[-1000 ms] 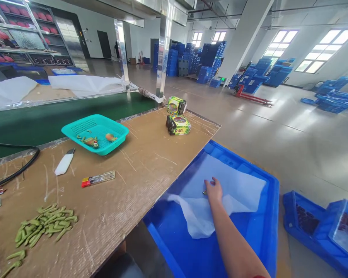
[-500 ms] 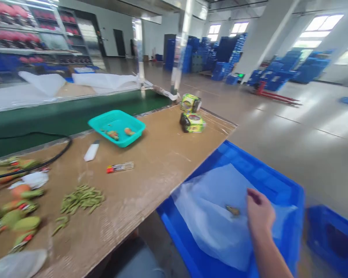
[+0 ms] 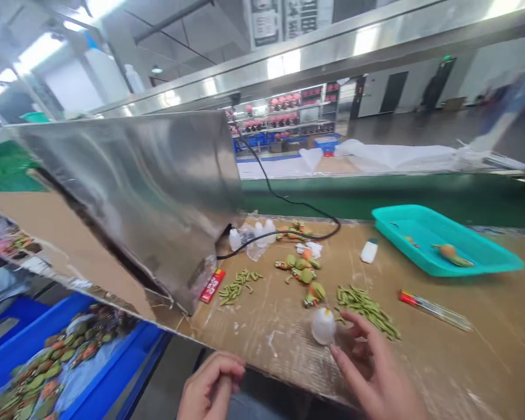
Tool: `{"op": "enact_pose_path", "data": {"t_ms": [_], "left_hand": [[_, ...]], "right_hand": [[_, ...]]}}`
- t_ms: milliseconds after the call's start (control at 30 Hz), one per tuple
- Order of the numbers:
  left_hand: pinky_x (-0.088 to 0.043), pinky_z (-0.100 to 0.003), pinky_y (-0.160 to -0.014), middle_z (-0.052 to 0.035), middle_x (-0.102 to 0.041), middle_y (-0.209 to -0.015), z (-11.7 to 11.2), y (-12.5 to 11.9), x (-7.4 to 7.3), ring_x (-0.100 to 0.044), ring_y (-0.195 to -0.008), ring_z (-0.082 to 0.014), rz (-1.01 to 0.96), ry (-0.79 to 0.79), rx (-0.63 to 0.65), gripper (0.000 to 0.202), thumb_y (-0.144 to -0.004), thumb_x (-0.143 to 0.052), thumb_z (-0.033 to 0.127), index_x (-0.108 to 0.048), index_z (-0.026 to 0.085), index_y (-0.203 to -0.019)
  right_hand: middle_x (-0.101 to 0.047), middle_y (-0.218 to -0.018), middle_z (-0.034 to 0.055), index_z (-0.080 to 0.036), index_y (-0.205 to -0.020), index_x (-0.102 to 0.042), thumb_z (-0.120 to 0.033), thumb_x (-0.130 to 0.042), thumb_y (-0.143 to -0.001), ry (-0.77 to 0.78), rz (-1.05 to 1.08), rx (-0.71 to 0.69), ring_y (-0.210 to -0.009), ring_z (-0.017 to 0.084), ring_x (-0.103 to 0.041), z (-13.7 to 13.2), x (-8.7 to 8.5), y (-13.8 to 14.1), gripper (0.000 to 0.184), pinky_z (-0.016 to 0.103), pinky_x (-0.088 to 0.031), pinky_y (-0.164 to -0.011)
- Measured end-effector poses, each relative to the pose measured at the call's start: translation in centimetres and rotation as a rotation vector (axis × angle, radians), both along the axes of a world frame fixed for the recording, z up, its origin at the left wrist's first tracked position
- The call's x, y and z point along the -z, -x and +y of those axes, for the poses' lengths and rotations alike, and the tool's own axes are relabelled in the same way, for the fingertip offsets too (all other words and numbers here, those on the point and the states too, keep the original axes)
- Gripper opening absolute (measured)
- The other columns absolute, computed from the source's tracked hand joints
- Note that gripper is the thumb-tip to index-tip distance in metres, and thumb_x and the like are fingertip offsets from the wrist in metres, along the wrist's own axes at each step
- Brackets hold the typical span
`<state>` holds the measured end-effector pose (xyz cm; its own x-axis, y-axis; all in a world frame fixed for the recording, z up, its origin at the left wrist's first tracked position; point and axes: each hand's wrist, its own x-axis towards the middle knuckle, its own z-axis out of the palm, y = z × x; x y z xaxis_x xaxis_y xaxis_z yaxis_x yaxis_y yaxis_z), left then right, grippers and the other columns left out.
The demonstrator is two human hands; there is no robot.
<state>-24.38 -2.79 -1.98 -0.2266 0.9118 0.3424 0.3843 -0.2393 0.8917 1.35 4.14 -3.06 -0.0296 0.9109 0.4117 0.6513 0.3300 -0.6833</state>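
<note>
My right hand point(image 3: 371, 367) reaches over the table with thumb and fingers apart. It is right beside a small white bottle point(image 3: 323, 328) with a yellowish tip, seen nearly end-on; a fingertip appears to touch its lower side. Behind that hand lies a pile of thin green pieces point(image 3: 367, 309). My left hand point(image 3: 212, 382) is at the table's front edge, fingers curled and thumb against them; whatever it may hold is hidden. Several small green and orange figures point(image 3: 304, 271) lie beyond the bottle, and a second pile of green pieces point(image 3: 238, 286) is to the left.
A teal tray point(image 3: 472, 256) holding a few orange-green pieces stands at right, near a clear tube with a red end point(image 3: 435, 309) and a white tool point(image 3: 369, 251). A metal panel point(image 3: 157, 192) and black cable point(image 3: 284, 233) border the left. A blue crate point(image 3: 109, 373) of figures sits below.
The view has swung left, from the blue crate with the white sheet to the table. My right hand has moved from over that crate to beside the white bottle. My left hand has come into view.
</note>
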Motion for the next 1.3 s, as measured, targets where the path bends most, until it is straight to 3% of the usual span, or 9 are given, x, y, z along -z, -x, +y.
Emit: {"op": "enact_pose_path", "data": {"t_ms": [133, 300, 433, 633, 733, 833, 1033, 1200, 1300], "left_hand": [[-0.053, -0.023, -0.058, -0.0035, -0.069, -0.080, 0.3, 3.0, -0.2, -0.064, -0.068, -0.0176, 0.008, -0.013, -0.105, 0.016, -0.083, -0.055, 0.030, -0.068, 0.024, -0.077], [-0.049, -0.029, -0.079, -0.0033, -0.071, -0.091, 3.0, 0.2, 0.5, -0.065, -0.088, -0.0212, 0.090, -0.052, 0.010, 0.014, -0.080, -0.058, 0.024, -0.070, 0.029, -0.087], [-0.048, -0.034, -0.083, -0.0050, -0.069, -0.100, 4.8, -1.8, 0.5, -0.063, -0.095, -0.0231, 0.113, -0.056, 0.088, 0.020, -0.081, -0.056, 0.023, -0.068, 0.031, -0.095], [-0.048, -0.036, -0.079, -0.0052, -0.067, -0.095, 5.8, -1.2, 0.2, -0.062, -0.092, -0.0238, 0.196, -0.027, 0.104, 0.019, -0.085, -0.049, 0.020, -0.065, 0.029, -0.092], [-0.049, -0.037, -0.080, -0.0058, -0.067, -0.095, 5.9, -1.3, -0.2, -0.061, -0.092, -0.0243, 0.240, -0.012, 0.111, 0.019, -0.085, -0.049, 0.019, -0.065, 0.027, -0.092], [-0.051, -0.037, -0.079, -0.0072, -0.067, -0.095, 6.0, -1.6, -0.7, -0.061, -0.093, -0.0236, 0.306, 0.023, 0.130, 0.019, -0.086, -0.047, 0.018, -0.064, 0.024, -0.092], [-0.050, -0.039, -0.085, -0.0076, -0.067, -0.101, 7.9, -2.0, -2.4, -0.059, -0.098, -0.0230, 0.465, 0.074, 0.162, 0.023, -0.086, -0.046, 0.013, -0.063, 0.022, -0.098], [-0.048, -0.042, -0.084, -0.0062, -0.066, -0.100, 12.9, -3.5, -3.2, -0.057, -0.097, -0.0228, 0.644, 0.014, 0.243, 0.027, -0.086, -0.047, 0.009, -0.064, 0.022, -0.103], [-0.048, -0.045, -0.083, -0.0057, -0.065, -0.105, 16.3, -4.4, -3.3, -0.058, -0.098, -0.0228, 0.762, -0.029, 0.339, 0.015, -0.086, -0.053, 0.019, -0.063, 0.020, -0.098]], "right_hand": [[-0.060, -0.103, 0.0112, -0.019, -0.115, -0.048, -0.038, -0.051, -0.083, -0.017, -0.059, -0.053, -0.091, 0.026, -0.059, 2.1, 1.5, 3.2, 0.038, 0.042, -0.052, -0.075], [-0.064, -0.106, 0.0082, -0.020, -0.115, -0.049, -0.031, -0.057, -0.079, -0.029, -0.162, -0.140, -0.096, 0.023, -0.061, 1.3, 1.4, 5.7, 0.038, 0.035, -0.053, -0.080], [-0.057, -0.122, 0.0050, -0.023, -0.125, -0.041, -0.014, -0.046, -0.076, -0.054, -0.234, -0.189, -0.111, 0.019, -0.055, 0.9, 0.6, 4.6, 0.050, 0.032, -0.048, -0.090], [-0.056, -0.118, 0.0114, -0.019, -0.115, -0.052, -0.013, -0.035, -0.083, -0.059, -0.275, -0.078, -0.108, 0.028, -0.050, 4.2, -1.3, 1.5, 0.037, 0.050, -0.043, -0.091], [-0.057, -0.118, 0.0116, -0.018, -0.115, -0.058, -0.013, -0.038, -0.081, -0.023, -0.275, -0.104, -0.105, 0.031, -0.050, 6.4, -1.8, 2.0, 0.039, 0.054, -0.041, -0.090], [-0.061, -0.110, 0.0114, -0.016, -0.111, -0.061, -0.017, -0.044, -0.081, 0.033, -0.227, -0.157, -0.100, 0.029, -0.055, 7.2, -2.0, 3.1, 0.035, 0.048, -0.046, -0.087], [-0.065, -0.107, 0.0057, -0.024, -0.110, -0.060, -0.032, -0.045, -0.089, 0.081, -0.025, -0.150, -0.097, 0.022, -0.061, 3.9, -1.6, 3.3, 0.027, 0.037, -0.050, -0.084], [-0.064, -0.108, 0.0055, -0.025, -0.110, -0.058, -0.040, -0.043, -0.091, 0.080, 0.124, -0.148, -0.097, 0.020, -0.062, 0.8, -0.1, 3.7, 0.028, 0.029, -0.052, -0.080], [-0.063, -0.109, 0.0047, -0.025, -0.111, -0.057, -0.041, -0.048, -0.088, 0.084, 0.159, -0.187, -0.095, 0.020, -0.061, 0.3, 0.6, 4.5, 0.029, 0.027, -0.051, -0.077]]}}
